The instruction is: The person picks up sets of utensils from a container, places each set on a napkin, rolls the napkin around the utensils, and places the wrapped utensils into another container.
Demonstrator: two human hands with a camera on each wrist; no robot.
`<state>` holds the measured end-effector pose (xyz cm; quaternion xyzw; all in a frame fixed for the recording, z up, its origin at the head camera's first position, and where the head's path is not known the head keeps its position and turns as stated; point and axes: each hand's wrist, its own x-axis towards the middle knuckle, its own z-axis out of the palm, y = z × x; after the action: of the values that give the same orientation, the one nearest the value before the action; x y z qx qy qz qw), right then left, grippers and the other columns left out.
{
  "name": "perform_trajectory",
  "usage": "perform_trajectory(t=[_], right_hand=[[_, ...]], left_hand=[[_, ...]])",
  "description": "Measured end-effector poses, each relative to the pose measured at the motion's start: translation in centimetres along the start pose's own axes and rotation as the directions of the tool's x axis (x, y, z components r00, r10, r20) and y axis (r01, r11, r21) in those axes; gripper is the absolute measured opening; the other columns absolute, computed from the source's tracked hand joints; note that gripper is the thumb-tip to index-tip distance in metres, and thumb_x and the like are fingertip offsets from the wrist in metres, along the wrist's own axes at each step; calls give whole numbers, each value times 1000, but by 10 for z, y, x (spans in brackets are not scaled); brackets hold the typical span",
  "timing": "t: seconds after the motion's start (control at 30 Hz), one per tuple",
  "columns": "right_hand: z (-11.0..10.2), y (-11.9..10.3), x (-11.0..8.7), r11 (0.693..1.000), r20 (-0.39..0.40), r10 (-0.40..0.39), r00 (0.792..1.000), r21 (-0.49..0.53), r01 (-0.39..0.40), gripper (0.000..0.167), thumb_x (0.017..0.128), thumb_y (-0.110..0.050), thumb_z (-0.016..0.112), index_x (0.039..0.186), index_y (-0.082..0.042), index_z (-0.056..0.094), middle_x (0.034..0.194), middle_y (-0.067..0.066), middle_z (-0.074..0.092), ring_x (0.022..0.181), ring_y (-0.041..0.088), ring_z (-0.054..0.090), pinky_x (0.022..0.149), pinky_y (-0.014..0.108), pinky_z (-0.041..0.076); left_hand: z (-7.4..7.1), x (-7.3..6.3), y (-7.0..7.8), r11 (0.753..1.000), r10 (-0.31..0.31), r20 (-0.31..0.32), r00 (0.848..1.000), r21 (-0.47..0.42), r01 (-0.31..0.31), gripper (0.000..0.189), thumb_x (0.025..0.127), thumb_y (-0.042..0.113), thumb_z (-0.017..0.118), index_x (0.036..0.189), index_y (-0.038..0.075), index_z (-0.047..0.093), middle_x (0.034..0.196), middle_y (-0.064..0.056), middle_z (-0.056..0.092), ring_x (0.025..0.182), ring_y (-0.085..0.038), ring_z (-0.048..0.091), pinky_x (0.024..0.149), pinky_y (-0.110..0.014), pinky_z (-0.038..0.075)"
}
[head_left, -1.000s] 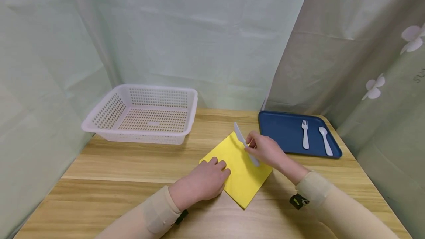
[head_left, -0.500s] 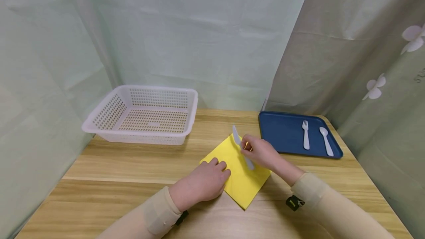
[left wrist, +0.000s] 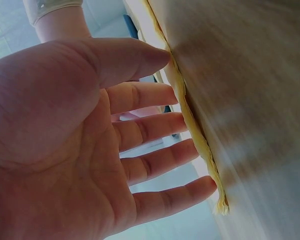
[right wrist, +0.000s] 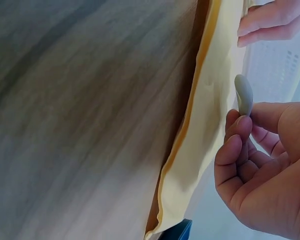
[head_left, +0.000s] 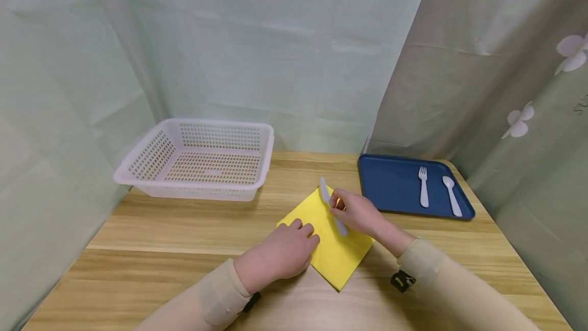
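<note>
A folded yellow napkin lies on the wooden table, turned so a corner points toward me. My left hand rests on its left side; in the left wrist view the thumb and fingertips touch the napkin along its edge, fingers nearly straight. Over the far right part, my right hand pinches a white plastic knife by the middle, between thumb and curled fingers. Its blade points away from me, past the napkin's far corner. The right wrist view shows the knife's handle end close over the napkin.
At the back right sits a blue tray holding a white fork and a white spoon. A white perforated basket stands at the back left. Curtains hang close behind and beside the wooden table.
My right hand has shifted slightly left with the knife, which now points more directly away from me. The left hand and napkin have stayed almost in place.
</note>
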<state>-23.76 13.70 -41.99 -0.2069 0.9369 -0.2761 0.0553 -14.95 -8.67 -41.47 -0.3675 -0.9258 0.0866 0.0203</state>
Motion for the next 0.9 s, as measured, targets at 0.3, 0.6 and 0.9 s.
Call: perform_trajectory(t=[0.3, 0.6, 0.9], right_hand=[[6, -3, 0, 999, 1, 44, 999, 11, -44, 12, 106, -13, 74, 101, -16, 63, 84, 0, 64, 64, 16, 57, 60, 32, 45], [10, -3, 3, 996, -8, 93, 996, -6, -93, 13, 105, -15, 74, 100, -17, 63, 80, 0, 62, 63, 17, 55, 60, 32, 43], [12, -6, 5, 994, 7, 96, 995, -47, -96, 10, 107, -19, 74, 107, -17, 64, 85, -2, 65, 68, 16, 58, 63, 33, 46]], left_hand=[[-1, 0, 0, 1000, 1, 22, 1000, -14, 0, 18, 103, 30, 72, 116, 17, 73, 106, -1, 63, 95, -24, 59, 72, -42, 55], [0, 0, 0, 1000, -2, 24, 1000, -21, 3, 18, 104, 29, 72, 115, 16, 72, 105, -1, 62, 94, -23, 58, 71, -42, 55], [0, 0, 0, 1000, 3, 8, 1000, -24, -2, 17, 103, 29, 73, 113, 16, 73, 103, -1, 62, 93, -24, 57, 69, -42, 55]])
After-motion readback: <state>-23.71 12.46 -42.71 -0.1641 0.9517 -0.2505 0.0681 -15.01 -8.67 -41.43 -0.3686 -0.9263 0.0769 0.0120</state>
